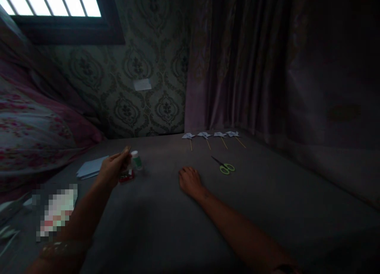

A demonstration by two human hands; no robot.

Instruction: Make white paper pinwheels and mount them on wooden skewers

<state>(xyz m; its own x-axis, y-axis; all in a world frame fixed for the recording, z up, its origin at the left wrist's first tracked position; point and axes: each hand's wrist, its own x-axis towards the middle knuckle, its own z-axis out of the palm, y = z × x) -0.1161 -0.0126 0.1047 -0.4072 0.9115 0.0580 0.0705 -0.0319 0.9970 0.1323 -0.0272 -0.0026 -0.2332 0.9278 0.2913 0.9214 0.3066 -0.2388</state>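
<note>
My left hand (pixel 114 166) is raised over the left part of the table, its fingers pinched together. Whatever it may hold is too dark and small to make out. Just beside its fingertips stands a small bottle (pixel 137 161) with a white cap and green label. Below the hand lies a small red packet (pixel 126 176), partly covered by it. My right hand (pixel 190 180) rests palm down near the middle, fingers slightly apart and bent onto the surface, with nothing visible in it. To its right are scissors (pixel 225 167) with green handles, blades pointing away to the left.
Several white paper pinwheels (pixel 204 135) on thin sticks lie in a row at the back. Folded pale blue paper (pixel 92 168) lies left of my left hand. A blurred-out item (pixel 57 212) is at the near left. Curtains (pixel 225 60) border the grey table (pixel 160 226).
</note>
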